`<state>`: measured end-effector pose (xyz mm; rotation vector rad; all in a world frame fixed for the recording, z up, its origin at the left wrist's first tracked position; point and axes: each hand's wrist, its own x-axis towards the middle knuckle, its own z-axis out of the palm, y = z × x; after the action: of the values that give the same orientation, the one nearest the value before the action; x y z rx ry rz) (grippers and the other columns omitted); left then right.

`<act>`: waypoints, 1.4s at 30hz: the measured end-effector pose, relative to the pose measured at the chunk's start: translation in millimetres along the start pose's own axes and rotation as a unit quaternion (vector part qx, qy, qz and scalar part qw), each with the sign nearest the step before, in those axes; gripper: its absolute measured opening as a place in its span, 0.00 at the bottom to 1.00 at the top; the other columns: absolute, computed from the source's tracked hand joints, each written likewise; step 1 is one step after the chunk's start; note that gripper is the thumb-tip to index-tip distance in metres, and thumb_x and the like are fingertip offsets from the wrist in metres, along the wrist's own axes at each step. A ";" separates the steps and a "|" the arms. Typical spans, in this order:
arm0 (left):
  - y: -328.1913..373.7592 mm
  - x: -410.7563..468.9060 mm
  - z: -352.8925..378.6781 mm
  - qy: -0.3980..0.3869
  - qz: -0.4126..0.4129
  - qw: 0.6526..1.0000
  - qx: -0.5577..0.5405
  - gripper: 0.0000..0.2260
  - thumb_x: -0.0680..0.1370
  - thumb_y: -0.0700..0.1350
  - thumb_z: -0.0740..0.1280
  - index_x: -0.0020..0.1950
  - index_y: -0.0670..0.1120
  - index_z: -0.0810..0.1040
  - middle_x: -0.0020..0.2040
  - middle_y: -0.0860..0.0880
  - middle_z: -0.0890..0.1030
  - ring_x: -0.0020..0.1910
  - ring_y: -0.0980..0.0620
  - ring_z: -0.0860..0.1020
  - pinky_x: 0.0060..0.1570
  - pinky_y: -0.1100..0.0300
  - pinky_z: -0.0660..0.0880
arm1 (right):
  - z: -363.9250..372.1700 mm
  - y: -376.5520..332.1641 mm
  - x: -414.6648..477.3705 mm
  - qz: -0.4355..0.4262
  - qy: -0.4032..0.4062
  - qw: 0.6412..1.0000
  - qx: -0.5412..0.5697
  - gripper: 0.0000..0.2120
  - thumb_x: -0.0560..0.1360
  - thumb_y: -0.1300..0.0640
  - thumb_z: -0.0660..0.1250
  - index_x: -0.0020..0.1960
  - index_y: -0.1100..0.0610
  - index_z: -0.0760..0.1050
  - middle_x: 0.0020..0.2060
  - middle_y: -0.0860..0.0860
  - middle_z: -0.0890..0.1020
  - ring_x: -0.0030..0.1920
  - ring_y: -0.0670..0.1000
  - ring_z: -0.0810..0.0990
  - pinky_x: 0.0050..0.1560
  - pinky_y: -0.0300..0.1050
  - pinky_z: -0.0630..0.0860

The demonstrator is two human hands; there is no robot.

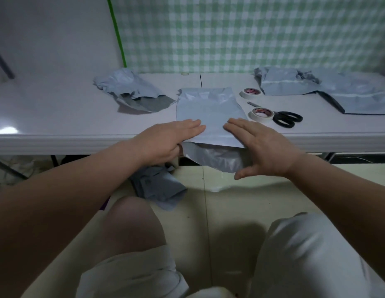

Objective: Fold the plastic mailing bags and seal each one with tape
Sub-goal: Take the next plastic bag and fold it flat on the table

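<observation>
Both flat, open hands, left hand (176,136) and right hand (262,145), press the pale grey plastic mailing bag (208,110) on the white table (58,117); even pressure should crease it cleanly.

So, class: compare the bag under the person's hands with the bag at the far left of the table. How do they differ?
The bag under the hands lies flat and smooth; the left bag is crumpled in a heap. The middle one hangs over the table edge; the left one sits wholly on top. The left hand and right hand press the middle bag; nothing touches the other. Both are pale grey plastic.
</observation>
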<state>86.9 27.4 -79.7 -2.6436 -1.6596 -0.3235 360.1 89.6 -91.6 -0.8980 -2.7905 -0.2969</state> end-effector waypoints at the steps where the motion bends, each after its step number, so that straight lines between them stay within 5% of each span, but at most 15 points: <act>1: 1.8 -0.7 -2.5 0.006 -0.016 0.999 -0.040 0.29 0.74 0.40 0.53 0.76 0.52 0.61 0.76 0.54 0.60 0.74 0.56 0.59 0.72 0.62 0.55 | -2.3 0.0 -0.2 0.003 -0.005 1.000 0.015 0.59 0.55 0.32 0.75 0.76 0.58 0.56 0.74 0.57 0.62 0.73 0.57 0.62 0.72 0.45 0.55; 4: 2.0 1.0 -6.4 0.031 -0.026 0.992 -0.117 0.24 0.76 0.49 0.52 0.71 0.51 0.71 0.71 0.51 0.70 0.71 0.52 0.68 0.71 0.56 0.63 | -9.9 1.5 -2.1 0.006 -0.021 0.999 0.050 0.60 0.54 0.39 0.80 0.77 0.54 0.52 0.75 0.53 0.61 0.73 0.54 0.61 0.70 0.40 0.54; 7: 0.6 3.2 -12.9 0.061 -0.111 0.976 -0.175 0.37 0.73 0.70 0.48 0.55 0.42 0.82 0.54 0.43 0.82 0.54 0.46 0.79 0.55 0.51 0.74 | -17.5 2.7 -4.6 0.047 -0.023 0.996 0.072 0.53 0.60 0.49 0.81 0.77 0.52 0.54 0.73 0.51 0.65 0.70 0.53 0.67 0.67 0.41 0.63; 10: 2.1 3.3 -16.1 0.113 -0.140 0.952 -0.249 0.29 0.73 0.66 0.58 0.46 0.41 0.82 0.44 0.45 0.83 0.44 0.49 0.80 0.46 0.53 0.73 | -20.1 1.9 0.1 0.134 0.061 0.963 0.225 0.30 0.68 0.60 0.76 0.68 0.51 0.72 0.59 0.46 0.78 0.58 0.49 0.77 0.56 0.41 0.73; 12: 1.8 5.3 -13.0 0.148 -0.155 0.931 -0.297 0.09 0.74 0.51 0.70 0.49 0.48 0.84 0.43 0.53 0.83 0.44 0.60 0.80 0.49 0.57 0.75 | -19.5 0.3 7.4 0.215 0.104 0.911 0.337 0.16 0.71 0.66 0.71 0.56 0.52 0.80 0.46 0.45 0.81 0.45 0.42 0.79 0.47 0.37 0.74; 14: 2.7 9.2 -10.6 0.195 -0.183 0.909 -0.319 0.05 0.73 0.40 0.72 0.43 0.50 0.82 0.37 0.57 0.80 0.37 0.65 0.77 0.42 0.62 0.72 | -18.6 -2.5 17.3 0.263 0.153 0.869 0.390 0.05 0.73 0.64 0.68 0.43 0.56 0.81 0.35 0.48 0.79 0.34 0.42 0.74 0.37 0.37 0.70; 16: 6.1 14.5 -7.6 0.246 -0.218 0.883 -0.336 0.12 0.77 0.43 0.68 0.33 0.45 0.75 0.30 0.51 0.73 0.30 0.55 0.71 0.36 0.59 0.66 | -18.5 -6.5 27.2 0.305 0.203 0.825 0.430 0.10 0.75 0.58 0.66 0.37 0.61 0.77 0.29 0.51 0.74 0.32 0.46 0.69 0.34 0.41 0.64; 19: 13.1 23.2 -7.3 0.298 -0.247 0.855 -0.344 0.17 0.80 0.48 0.62 0.35 0.39 0.69 0.31 0.46 0.67 0.31 0.53 0.66 0.33 0.59 0.60 | -18.0 -6.2 40.7 0.379 0.244 0.769 0.453 0.16 0.75 0.50 0.65 0.36 0.61 0.75 0.28 0.50 0.72 0.31 0.47 0.69 0.36 0.44 0.67; 24: 13.2 40.5 -8.0 0.352 -0.289 0.828 -0.328 0.16 0.81 0.45 0.59 0.34 0.45 0.63 0.30 0.51 0.63 0.29 0.57 0.61 0.30 0.61 0.57 | -14.5 -7.9 53.9 0.430 0.247 0.788 0.366 0.14 0.76 0.51 0.62 0.35 0.59 0.73 0.27 0.48 0.72 0.30 0.48 0.69 0.35 0.45 0.66; 29: 7.6 53.5 -8.8 0.317 -0.353 0.845 -0.248 0.15 0.81 0.45 0.58 0.34 0.45 0.61 0.32 0.50 0.64 0.30 0.54 0.62 0.29 0.58 0.56 | -9.1 -17.3 60.7 0.445 0.245 0.819 0.267 0.16 0.77 0.50 0.59 0.36 0.59 0.72 0.30 0.52 0.75 0.35 0.53 0.72 0.32 0.46 0.60; 32: 7.8 53.3 -8.6 0.290 -0.365 0.856 -0.221 0.07 0.80 0.45 0.61 0.55 0.44 0.72 0.46 0.48 0.74 0.41 0.52 0.69 0.37 0.61 0.60 | -4.7 -22.4 66.0 0.458 0.233 0.828 0.225 0.17 0.77 0.50 0.58 0.36 0.59 0.73 0.30 0.53 0.76 0.36 0.57 0.73 0.33 0.46 0.63; 35: 10.1 48.5 -6.6 0.289 -0.346 0.869 -0.205 0.22 0.79 0.42 0.63 0.72 0.45 0.61 0.48 0.47 0.73 0.44 0.50 0.71 0.38 0.65 0.61 | -3.4 -23.8 67.0 0.469 0.220 0.835 0.184 0.15 0.76 0.50 0.59 0.39 0.58 0.77 0.32 0.53 0.77 0.39 0.58 0.75 0.45 0.49 0.71; 40: 7.7 46.4 -2.8 0.262 -0.311 0.908 -0.103 0.04 0.78 0.40 0.62 0.52 0.44 0.74 0.38 0.48 0.74 0.38 0.47 0.73 0.35 0.55 0.66 | -2.2 -24.3 61.8 0.476 0.211 0.837 0.167 0.10 0.74 0.51 0.62 0.41 0.55 0.78 0.34 0.52 0.79 0.40 0.57 0.76 0.49 0.50 0.72; 42: 4.8 47.5 -0.7 0.252 -0.303 0.915 -0.082 0.07 0.77 0.39 0.62 0.42 0.42 0.77 0.38 0.44 0.77 0.37 0.47 0.73 0.34 0.51 0.67 | -2.5 -25.9 59.8 0.478 0.216 0.835 0.169 0.09 0.74 0.52 0.62 0.41 0.55 0.78 0.34 0.51 0.78 0.41 0.58 0.76 0.49 0.51 0.72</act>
<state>110.9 67.4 -70.2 -1.7983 -2.2455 -1.0771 297.4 101.4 -77.9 -1.6966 -1.6253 0.1436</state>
